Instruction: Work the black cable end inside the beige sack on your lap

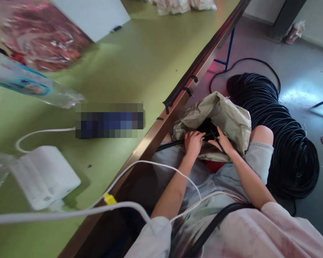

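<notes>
An open woven sack (233, 123) sits between my knees, with dark contents showing inside. My left hand (193, 142) is at the sack's near left edge, its fingers wrapped round a black tube (168, 145) that runs in from the left. Just right of it, my right hand (223, 142) holds dark scissors (216, 139) over the sack's mouth. The blades point up and to the left, close to the tube. Part of the tube is hidden under my left fingers.
A large coil of black tubing (280, 132) lies on the floor at right. On the green table (150, 53) at left are a bottle (24, 79), a white charger (47, 177) and a blurred-out device. White cables cross over my left arm.
</notes>
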### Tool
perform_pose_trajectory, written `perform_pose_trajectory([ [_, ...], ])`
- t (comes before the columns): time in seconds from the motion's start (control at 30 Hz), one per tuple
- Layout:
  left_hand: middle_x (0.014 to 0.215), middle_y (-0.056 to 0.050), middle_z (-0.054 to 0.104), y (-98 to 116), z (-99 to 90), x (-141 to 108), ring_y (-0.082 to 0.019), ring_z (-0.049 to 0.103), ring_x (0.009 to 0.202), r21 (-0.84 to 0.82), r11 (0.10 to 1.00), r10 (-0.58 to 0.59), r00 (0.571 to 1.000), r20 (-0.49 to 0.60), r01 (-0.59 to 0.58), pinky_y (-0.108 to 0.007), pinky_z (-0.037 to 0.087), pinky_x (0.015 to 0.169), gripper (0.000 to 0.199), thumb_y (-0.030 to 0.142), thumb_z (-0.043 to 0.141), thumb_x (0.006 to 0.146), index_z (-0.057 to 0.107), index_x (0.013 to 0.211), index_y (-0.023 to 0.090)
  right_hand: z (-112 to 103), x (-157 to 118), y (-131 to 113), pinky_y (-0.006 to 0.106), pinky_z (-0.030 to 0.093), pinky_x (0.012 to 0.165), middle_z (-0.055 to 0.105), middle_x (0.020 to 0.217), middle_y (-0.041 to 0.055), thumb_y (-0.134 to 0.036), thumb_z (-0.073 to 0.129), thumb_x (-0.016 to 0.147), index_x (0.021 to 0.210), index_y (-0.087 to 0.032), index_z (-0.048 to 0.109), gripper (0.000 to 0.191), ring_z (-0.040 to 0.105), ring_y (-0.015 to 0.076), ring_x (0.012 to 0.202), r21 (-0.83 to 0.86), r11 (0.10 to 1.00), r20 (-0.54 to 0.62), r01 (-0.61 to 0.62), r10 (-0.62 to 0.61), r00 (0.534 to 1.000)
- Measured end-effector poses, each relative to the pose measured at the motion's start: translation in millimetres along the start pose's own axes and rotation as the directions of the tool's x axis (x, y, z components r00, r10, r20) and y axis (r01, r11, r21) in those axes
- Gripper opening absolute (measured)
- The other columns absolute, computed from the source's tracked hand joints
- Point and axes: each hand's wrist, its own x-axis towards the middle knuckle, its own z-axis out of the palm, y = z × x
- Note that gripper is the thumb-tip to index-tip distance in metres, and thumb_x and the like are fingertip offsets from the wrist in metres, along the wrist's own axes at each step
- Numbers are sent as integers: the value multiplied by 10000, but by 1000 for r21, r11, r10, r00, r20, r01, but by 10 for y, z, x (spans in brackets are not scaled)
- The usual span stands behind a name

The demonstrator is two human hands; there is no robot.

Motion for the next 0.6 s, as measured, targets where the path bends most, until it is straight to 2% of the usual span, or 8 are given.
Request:
perform_pose_trajectory([
  [0.07, 1173, -62, 733, 4, 7, -9, -275, 584, 1124, 9, 1000, -7, 1000, 3, 7, -439, 395, 989, 291, 242, 596, 1001, 755, 1237, 306, -1, -1, 21, 379, 598, 790, 762, 843, 33, -425, 856, 818, 1710, -139, 124, 1189, 741, 249, 725, 22, 1000, 25, -12, 11, 1000],
  [0.17, 1179, -65, 733, 17, 13, -21, -278, 586, 1127, 24, 1000, 1, 1000, 16, -1, -440, 394, 985, 295, 249, 590, 1008, 750, 1249, 304, 11, -3, 30, 400, 591, 852, 778, 995, 83, -404, 890, 779, 1713, -164, 110, 1241, 753, 268, 838, -2, 999, 8, 55, -55, 998],
  [0.33, 1167, -98, 739, 37, 31, -4, -296, 603, 1104, 92, 996, -13, 997, 76, 6, -439, 390, 963, 335, 307, 532, 1047, 711, 1328, 272, 44, 29, -11, 379, 579, 836, 774, 872, 56, -393, 876, 803, 1709, -114, 28, 1272, 750, 276, 830, -10, 1000, -53, 12, -13, 999],
  [0.43, 1168, -104, 734, 47, 38, 13, -295, 612, 1093, 107, 994, -2, 996, 93, -8, -435, 385, 959, 351, 312, 481, 1067, 695, 1342, 271, 43, 41, -13, 390, 573, 887, 777, 1060, 116, -405, 885, 788, 1707, -121, -24, 1324, 752, 281, 918, 5, 999, -111, 53, -52, 992],
  [0.5, 1166, -101, 730, 47, 37, 20, -288, 613, 1097, 97, 995, 6, 995, 101, -15, -433, 383, 960, 346, 288, 474, 1066, 699, 1329, 275, 37, 38, -9, 395, 572, 906, 747, 1184, 159, -415, 887, 782, 1707, -123, -29, 1334, 749, 282, 958, 9, 996, -99, 93, -92, 991],
  [0.53, 1165, -98, 728, 45, 35, 22, -286, 611, 1101, 90, 996, 6, 995, 100, -15, -434, 382, 962, 343, 277, 475, 1064, 703, 1320, 276, 33, 35, -10, 397, 573, 908, 744, 1185, 163, -418, 883, 785, 1706, -117, -25, 1329, 748, 282, 954, 5, 995, -86, 104, -103, 991],
  [0.6, 1170, -97, 724, 37, 25, 27, -285, 608, 1109, 74, 997, -1, 996, 86, -5, -439, 380, 971, 338, 264, 479, 1059, 713, 1303, 273, 26, 27, -24, 402, 575, 897, 768, 1067, 130, -417, 872, 800, 1704, -101, -27, 1313, 749, 280, 900, 2, 996, -62, 94, -94, 994],
])
